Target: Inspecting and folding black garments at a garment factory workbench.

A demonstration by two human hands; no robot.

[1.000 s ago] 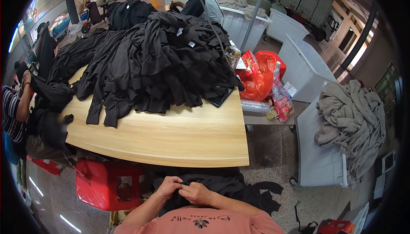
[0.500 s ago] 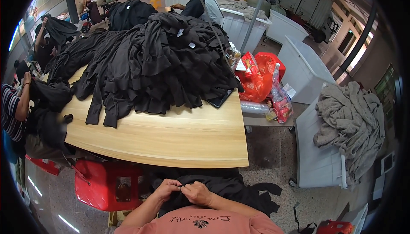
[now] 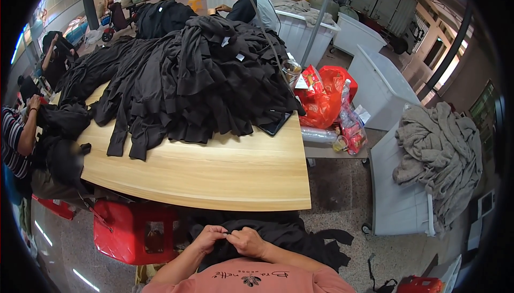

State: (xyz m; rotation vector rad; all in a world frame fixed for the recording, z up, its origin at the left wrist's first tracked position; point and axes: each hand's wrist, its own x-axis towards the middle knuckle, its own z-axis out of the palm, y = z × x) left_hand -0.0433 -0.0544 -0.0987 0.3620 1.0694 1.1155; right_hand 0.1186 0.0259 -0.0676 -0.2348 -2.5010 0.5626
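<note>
A black knit garment (image 3: 289, 235) lies across my lap below the table's front edge, one sleeve trailing to the right. Over it, my left hand (image 3: 210, 238) and my right hand (image 3: 248, 242) meet fingertip to fingertip, both closed. They appear to pinch a small bit of the dark fabric, mostly hidden by the fingers. Beyond them, a large heap of similar dark garments (image 3: 187, 79) with small white labels covers the far part of the light wooden table (image 3: 230, 175).
A phone (image 3: 276, 124) lies by the heap. Right of the table stand a red plastic bag (image 3: 326, 95) and a white bin (image 3: 399, 202) piled with grey knitwear (image 3: 439, 154). A red stool (image 3: 115, 234) is at lower left. Co-workers handle dark garments at left; another person stands behind the heap.
My hands stay almost in place, fingertips together. At far left, a co-worker's raised dark garment has come down and inward; the striped-sleeved person's hand has shifted slightly.
</note>
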